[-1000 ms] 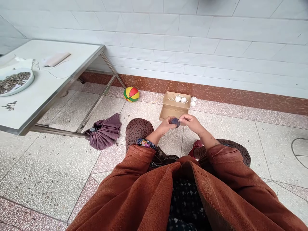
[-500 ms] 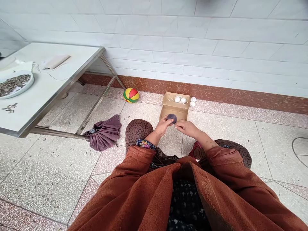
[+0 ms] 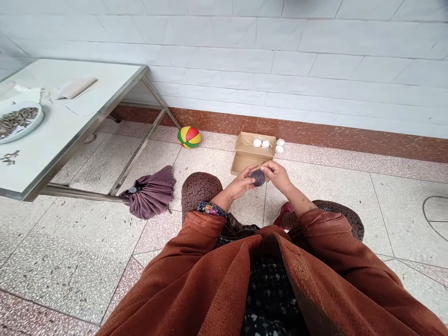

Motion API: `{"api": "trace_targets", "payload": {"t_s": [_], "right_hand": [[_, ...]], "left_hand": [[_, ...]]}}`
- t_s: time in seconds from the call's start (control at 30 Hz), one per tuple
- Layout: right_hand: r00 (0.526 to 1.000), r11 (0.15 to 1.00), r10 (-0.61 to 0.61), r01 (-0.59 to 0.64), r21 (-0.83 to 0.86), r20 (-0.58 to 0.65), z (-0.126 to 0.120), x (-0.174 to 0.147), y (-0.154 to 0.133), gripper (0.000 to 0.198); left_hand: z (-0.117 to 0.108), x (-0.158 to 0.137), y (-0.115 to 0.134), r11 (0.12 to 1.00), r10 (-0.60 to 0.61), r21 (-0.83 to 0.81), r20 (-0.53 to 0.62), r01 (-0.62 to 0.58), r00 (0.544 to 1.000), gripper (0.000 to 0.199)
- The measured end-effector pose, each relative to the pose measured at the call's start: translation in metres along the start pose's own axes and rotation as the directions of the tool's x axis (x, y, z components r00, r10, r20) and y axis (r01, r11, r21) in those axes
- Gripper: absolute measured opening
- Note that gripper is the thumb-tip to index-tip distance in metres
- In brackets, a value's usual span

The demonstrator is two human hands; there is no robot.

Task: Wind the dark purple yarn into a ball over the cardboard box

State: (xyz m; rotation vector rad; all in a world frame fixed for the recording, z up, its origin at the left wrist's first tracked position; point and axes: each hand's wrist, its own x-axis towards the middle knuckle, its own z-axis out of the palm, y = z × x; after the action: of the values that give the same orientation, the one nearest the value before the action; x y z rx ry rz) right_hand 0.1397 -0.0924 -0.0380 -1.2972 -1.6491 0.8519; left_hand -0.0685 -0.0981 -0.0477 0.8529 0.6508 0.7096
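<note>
A dark grey-purple ball of yarn [image 3: 258, 178] is gripped in my left hand [image 3: 241, 183], whose fingers curl round its left side. My right hand [image 3: 277, 174] is pinched closed at the ball's upper right edge. The strand between those fingertips is too fine to make out. Just beyond my hands an open cardboard box [image 3: 241, 162] lies on the floor. White yarn balls [image 3: 257, 142] rest on its raised lid part, and more white balls [image 3: 279, 145] are beside it on the right.
A white table [image 3: 115, 77] with a metal frame stands at the left, bearing a dish of dried pieces [image 3: 21, 122] and a folded cloth [image 3: 77, 88]. On the floor are a colourful ball [image 3: 189, 137] and a purple folded umbrella [image 3: 153, 192]. A tiled wall [image 3: 315, 70] runs behind.
My right hand has moved from the lower right of the yarn ball to its upper right edge. My left hand and the ball have shifted slightly right and toward me.
</note>
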Motion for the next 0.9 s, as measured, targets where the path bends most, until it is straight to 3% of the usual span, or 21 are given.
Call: {"api": "trace_targets", "payload": {"t_s": [0.17,0.33,0.47,0.57,0.73,0.9], "right_hand": [[0.995,0.988,0.076,-0.066,-0.142,0.065,0.010,-0.003,0.015,0.024],[0.970,0.958,0.050,0.020,-0.287,0.236,0.015,-0.014,0.017,0.013],[0.911,0.963,-0.081,0.177,-0.205,0.404,0.015,-0.020,0.009,0.015],[0.895,0.973,-0.178,0.222,-0.064,0.409,0.011,-0.020,-0.002,0.022],[0.949,0.980,-0.192,0.200,-0.008,0.249,0.000,-0.013,-0.013,0.031],[0.991,0.988,-0.136,0.137,-0.066,0.018,0.001,-0.003,0.002,0.030]], "left_hand": [[0.005,-0.003,0.008,0.989,0.065,-0.134,-0.024,-0.068,0.998,0.077],[-0.001,0.004,0.006,0.971,0.114,-0.176,-0.265,-0.164,0.957,0.062],[-0.010,0.010,-0.001,0.994,0.075,-0.034,-0.455,-0.101,0.887,0.051],[-0.014,0.012,-0.006,0.989,0.096,0.144,-0.503,-0.026,0.859,0.049],[-0.008,0.008,-0.010,0.958,0.033,0.282,-0.307,0.057,0.951,0.058],[0.003,0.003,-0.012,0.985,-0.061,0.156,-0.066,0.070,0.996,0.069]]}}
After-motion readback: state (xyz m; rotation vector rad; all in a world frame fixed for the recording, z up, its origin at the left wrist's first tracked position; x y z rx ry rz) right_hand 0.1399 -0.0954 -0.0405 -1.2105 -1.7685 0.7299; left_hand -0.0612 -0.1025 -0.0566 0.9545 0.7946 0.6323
